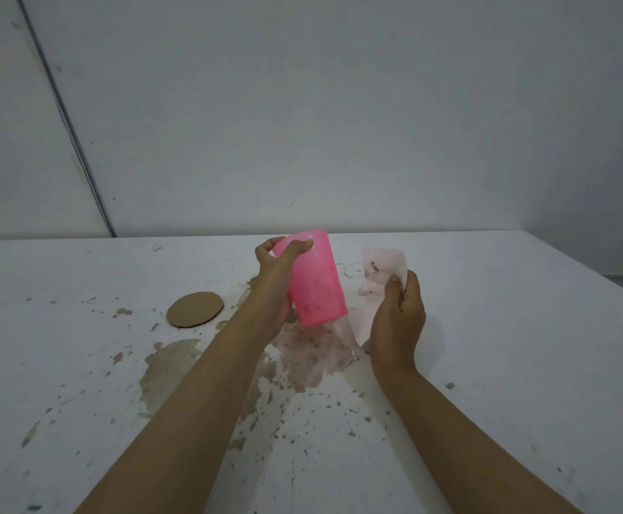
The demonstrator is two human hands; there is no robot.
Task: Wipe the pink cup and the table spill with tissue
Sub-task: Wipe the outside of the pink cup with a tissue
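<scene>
Pink plastic, the cup (315, 281) hangs tilted above the brown spill (176, 369), left hand (278, 276) clasping its far end, perhaps the rim, so its speckled side shows. Beside it, the right hand (399, 320) pinches a stained tissue (375, 272), ready to wipe, over the white table (506, 328).

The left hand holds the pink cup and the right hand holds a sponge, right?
Not quite. The head view shows the left hand holding the pink cup, but the right hand holds a stained tissue, not a sponge.
</scene>
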